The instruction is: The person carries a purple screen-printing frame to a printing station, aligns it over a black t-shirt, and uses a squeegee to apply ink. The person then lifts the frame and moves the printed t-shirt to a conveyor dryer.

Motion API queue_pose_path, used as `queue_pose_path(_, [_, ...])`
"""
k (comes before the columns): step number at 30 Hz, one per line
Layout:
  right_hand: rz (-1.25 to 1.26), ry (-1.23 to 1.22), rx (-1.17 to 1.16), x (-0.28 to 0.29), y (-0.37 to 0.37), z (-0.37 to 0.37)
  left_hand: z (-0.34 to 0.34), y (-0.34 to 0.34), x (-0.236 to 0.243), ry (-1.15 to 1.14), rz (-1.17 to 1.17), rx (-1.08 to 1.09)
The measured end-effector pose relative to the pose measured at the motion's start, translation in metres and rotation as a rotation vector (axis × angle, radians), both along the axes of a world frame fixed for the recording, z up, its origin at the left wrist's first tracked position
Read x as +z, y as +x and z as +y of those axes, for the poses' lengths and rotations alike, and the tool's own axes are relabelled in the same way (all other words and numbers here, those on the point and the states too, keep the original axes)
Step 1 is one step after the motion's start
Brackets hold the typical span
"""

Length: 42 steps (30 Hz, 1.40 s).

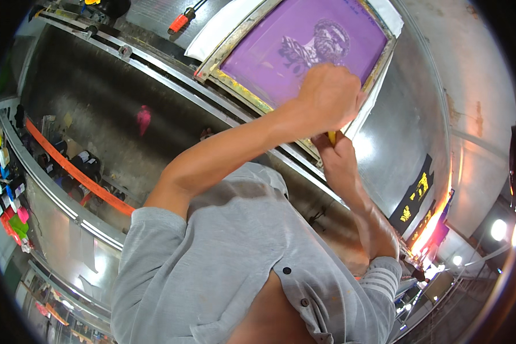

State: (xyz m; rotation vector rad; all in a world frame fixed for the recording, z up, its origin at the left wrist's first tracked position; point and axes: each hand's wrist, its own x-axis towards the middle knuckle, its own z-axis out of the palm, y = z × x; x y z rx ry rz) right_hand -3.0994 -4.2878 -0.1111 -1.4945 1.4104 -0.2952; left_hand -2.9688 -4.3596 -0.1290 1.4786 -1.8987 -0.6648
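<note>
A screen-printing frame [249, 93] with a purple mesh [258, 51] lies tilted across the table at the upper middle. Pale on the mesh shows a bearded head and part of a figure. My left hand [331, 94] is closed in a fist over the frame's near right part, and its grip is hidden from above. Just below it, my right hand [339, 157] is closed by the frame's near corner. A small yellow piece [332, 136] shows between the two hands, at the right fingers; the rest of it is hidden. White fabric [212, 37] sticks out from under the frame.
A metal rail [172, 77] runs along the table's near edge. Beyond the frame lies an orange-handled tool [181, 21]. At the right, black pieces with yellow prints [413, 198] lie on the grey table, near a bright orange glow [433, 229]. An orange bar [77, 172] spans the left.
</note>
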Motion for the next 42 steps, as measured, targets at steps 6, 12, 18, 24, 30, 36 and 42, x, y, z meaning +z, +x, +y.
queue_pose_path(6, [0.035, 0.148, 0.007, 0.007, -0.006, -0.002, 0.003, -0.005, -0.005, 0.096, 0.040, -0.092])
queue_pose_path(12, [0.038, 0.028, -0.053, 0.012, 0.010, 0.007, 0.003, 0.003, -0.002, 0.128, 0.036, -0.144])
queue_pose_path(18, [-0.031, -0.056, 0.019, 0.000, -0.001, 0.007, 0.007, 0.003, -0.004, 0.002, 0.215, -0.032])
queue_pose_path(24, [0.131, -0.033, 0.098, 0.037, -0.020, 0.006, 0.045, 0.086, -0.014, 0.220, 0.848, 0.188])
queue_pose_path(30, [-0.108, -0.020, -0.203, 0.007, -0.076, 0.031, 0.096, 0.153, -0.091, 0.311, 0.663, 0.509])
queue_pose_path(36, [-0.006, 0.049, -0.009, 0.007, -0.088, 0.020, 0.100, 0.130, -0.089, 0.389, 0.736, 0.434])
queue_pose_path(42, [-0.261, 0.241, -0.232, -0.004, -0.101, -0.018, 0.060, 0.078, -0.043, 0.492, 0.780, 0.095])
